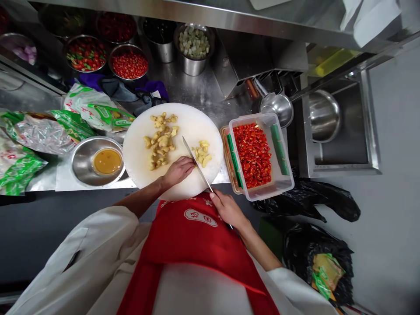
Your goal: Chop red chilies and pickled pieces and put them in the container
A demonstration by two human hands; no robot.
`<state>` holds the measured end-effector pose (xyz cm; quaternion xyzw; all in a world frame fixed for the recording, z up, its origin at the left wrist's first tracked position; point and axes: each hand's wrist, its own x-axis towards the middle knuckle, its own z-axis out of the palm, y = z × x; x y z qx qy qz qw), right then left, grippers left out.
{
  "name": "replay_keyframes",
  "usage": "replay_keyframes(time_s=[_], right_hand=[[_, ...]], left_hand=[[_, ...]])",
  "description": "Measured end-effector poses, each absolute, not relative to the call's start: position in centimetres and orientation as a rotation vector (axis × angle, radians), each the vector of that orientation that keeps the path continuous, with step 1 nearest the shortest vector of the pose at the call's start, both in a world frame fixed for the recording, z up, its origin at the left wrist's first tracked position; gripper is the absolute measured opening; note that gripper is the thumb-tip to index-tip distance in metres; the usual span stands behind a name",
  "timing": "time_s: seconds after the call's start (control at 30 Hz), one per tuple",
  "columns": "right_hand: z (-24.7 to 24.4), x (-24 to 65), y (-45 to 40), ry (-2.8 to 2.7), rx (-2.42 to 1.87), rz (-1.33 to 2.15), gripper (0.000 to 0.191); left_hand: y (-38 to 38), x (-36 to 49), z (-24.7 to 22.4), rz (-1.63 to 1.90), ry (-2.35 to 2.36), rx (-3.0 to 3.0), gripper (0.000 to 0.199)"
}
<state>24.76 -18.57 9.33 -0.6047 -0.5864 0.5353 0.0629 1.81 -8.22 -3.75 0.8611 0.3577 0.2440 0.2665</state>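
On a round white cutting board (134, 140) lies a pile of unsliced ginger (160, 142), with cut yellow ginger pieces (202, 154) to its right. My right hand (228, 208) is closed around the handle of a long knife (198, 168), whose blade slants up and left over the board. My left hand (179, 170) rests on the board just left of the blade, fingers together and bent; what lies under its fingertips is mostly hidden.
Right of the board stands a clear plastic tub (288, 186) of red chillies. A steel bowl (78, 162) with brown liquid and plastic bags (42, 133) are at left. Steel containers (193, 66) line the back; a sink (349, 135) is at far right.
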Motion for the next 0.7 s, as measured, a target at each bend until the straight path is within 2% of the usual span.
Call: replay_keyframes(time_s=[0.7], right_hand=[[8.61, 24.33, -17.74, -1.754, -1.856, 1.689, 0.052]], left_hand=[[-8.30, 1.60, -3.60, 0.759, 0.964, 2.357, 0.021]])
